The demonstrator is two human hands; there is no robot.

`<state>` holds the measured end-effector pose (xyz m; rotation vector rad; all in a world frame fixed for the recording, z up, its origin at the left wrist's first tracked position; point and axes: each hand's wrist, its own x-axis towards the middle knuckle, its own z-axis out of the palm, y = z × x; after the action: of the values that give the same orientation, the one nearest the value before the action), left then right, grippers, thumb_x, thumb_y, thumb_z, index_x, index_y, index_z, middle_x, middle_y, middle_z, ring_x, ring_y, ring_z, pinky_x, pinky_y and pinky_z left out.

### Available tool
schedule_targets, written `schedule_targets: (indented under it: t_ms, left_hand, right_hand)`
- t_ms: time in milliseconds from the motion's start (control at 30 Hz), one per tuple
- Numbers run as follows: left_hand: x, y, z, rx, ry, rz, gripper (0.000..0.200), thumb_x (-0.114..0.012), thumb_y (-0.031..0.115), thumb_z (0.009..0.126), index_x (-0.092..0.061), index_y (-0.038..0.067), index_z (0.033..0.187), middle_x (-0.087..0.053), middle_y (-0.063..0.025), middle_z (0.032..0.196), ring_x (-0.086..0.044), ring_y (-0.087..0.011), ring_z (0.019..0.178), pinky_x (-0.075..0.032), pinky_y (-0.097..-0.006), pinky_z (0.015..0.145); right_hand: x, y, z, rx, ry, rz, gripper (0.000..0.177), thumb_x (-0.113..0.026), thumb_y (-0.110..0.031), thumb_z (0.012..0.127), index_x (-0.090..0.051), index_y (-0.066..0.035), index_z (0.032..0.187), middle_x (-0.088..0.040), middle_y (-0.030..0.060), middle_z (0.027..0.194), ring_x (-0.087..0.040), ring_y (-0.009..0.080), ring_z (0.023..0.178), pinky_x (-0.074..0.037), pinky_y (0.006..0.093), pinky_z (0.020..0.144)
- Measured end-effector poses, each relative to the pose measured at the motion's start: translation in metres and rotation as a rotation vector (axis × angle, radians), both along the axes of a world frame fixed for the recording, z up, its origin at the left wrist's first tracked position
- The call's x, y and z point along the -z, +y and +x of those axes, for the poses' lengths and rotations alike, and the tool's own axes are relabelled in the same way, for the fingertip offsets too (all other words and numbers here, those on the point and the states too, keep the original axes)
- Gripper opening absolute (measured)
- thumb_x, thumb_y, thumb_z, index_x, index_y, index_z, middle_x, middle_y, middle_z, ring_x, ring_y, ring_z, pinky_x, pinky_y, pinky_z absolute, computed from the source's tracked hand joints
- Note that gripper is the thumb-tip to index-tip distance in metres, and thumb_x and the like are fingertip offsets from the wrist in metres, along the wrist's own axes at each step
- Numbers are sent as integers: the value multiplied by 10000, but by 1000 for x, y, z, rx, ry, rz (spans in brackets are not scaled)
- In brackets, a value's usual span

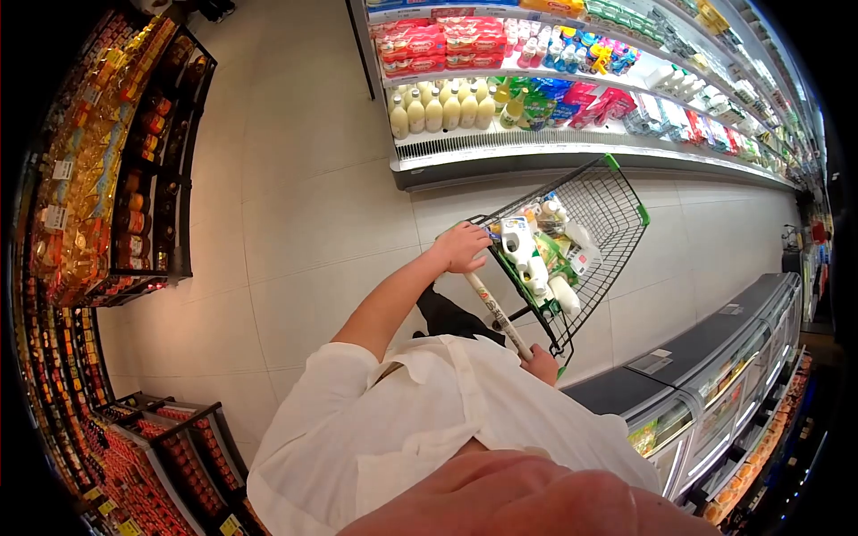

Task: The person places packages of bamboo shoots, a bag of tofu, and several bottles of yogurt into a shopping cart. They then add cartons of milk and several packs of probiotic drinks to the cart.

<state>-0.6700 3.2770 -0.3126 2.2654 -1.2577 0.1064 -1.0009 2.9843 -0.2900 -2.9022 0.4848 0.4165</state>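
Note:
A wire shopping cart [617, 192] with green corner caps stands in front of me, angled to the upper right. Its white printed handle bar [494, 308] runs between my hands. My left hand [463, 247] is closed over the handle's upper left end. Lower down, my right hand [541, 364] wraps round the other end, partly hidden by my white shirt. White jugs [516, 239], a green package [556, 259] and a white bottle [565, 295] lie in the cart near the handle.
A lit refrigerated shelf [536, 154] with bottles and packs runs along the top and right. Low freezer cases [626, 389] line the lower right. Stocked racks [161, 161] stand at the left, another display [170, 456] at lower left. Someone's feet [214, 11] show at the top.

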Motion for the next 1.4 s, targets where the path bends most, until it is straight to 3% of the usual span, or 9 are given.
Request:
schedule_targets:
  t_ms: [200,500,933,1133,1400]
  left_hand:
    - [-12,-12,75,100,39,57,468,-682,399,986,-727,76,1321,-706,-99,1397,-593,-301,1371,-459,-459,1194]
    - [-20,-50,163,237,6,212,520,-608,481,1031,-739,70,1321,-725,-88,1357,-572,-304,1381,-436,-453,1206]
    - [-26,-95,263,388,4,209,485,-612,472,1039,-753,86,1296,-739,-89,1341,-572,-309,1405,-435,-454,1203]
    - [-20,-103,305,497,66,202,460,-620,474,1039,-774,76,1210,-743,-90,1321,-574,-316,1399,-448,-474,1189]
    - [-22,-116,347,543,58,192,416,-625,449,1040,-779,80,1154,-741,-83,1266,-581,-315,1351,-485,-479,1114]
  right_hand:
    - [11,28,33,92,-21,73,373,-813,-452,899,-717,-104,992,-766,170,864,-753,416,831,-572,563,728]
    - [4,48,100,235,-223,67,318,-812,-407,905,-756,-104,981,-758,182,835,-735,433,774,-570,553,697]
    - [0,62,183,489,-164,-64,323,-834,-424,873,-778,-125,980,-783,158,864,-761,411,823,-584,538,724]
    - [5,85,222,689,-80,-70,340,-824,-437,882,-775,-114,976,-781,182,871,-753,441,830,-577,557,726]
    - [-1,95,260,735,-88,-151,326,-831,-446,879,-753,-140,962,-778,154,861,-754,420,828,-562,551,704]
